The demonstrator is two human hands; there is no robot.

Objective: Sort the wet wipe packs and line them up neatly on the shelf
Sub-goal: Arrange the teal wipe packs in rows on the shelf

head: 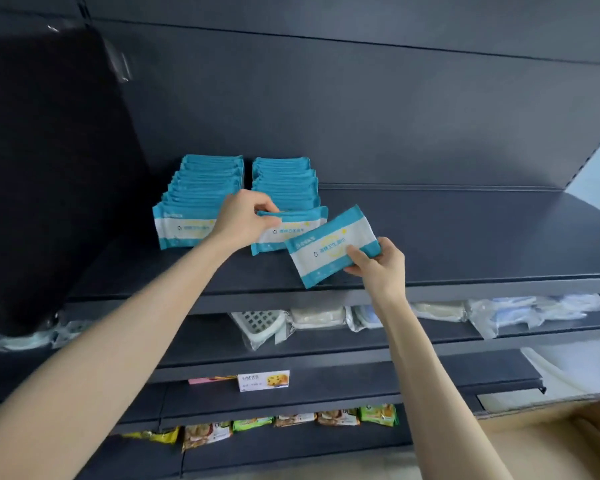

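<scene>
- Wet wipe packs [201, 199], teal and white, are stood on edge in a row running front to back on the top shelf [465, 237], towards its left end.
- A bulky black object [49, 168], wrapped in clear film, is seen at the far left, beside this row.
- A second row of packs [284, 183] is lined up just to the right of the first, with a narrow gap left between the two.
- The left hand [243, 218] is reached up between the rows; the top edge of the front pack [302, 230] of the second row is pinched between its thumb and curled fingers.
- One more pack, the tilted pack [329, 247], is held slanted in front of that front pack and partly over it, its low corner at the shelf's front edge. Whether the shelf is touched cannot be told.
- The right hand [378, 263] is closed on the tilted pack's lower right corner, the thumb laid on the printed face and the fingers curled behind.
- Goods in clear bags, among them a white basket [257, 323], are kept on the shelf below.
- A price label [264, 381] is clipped lower down, and snack packets [291, 420] are lined up under it.
- A cardboard box [534, 445] is seen at the lower right.
</scene>
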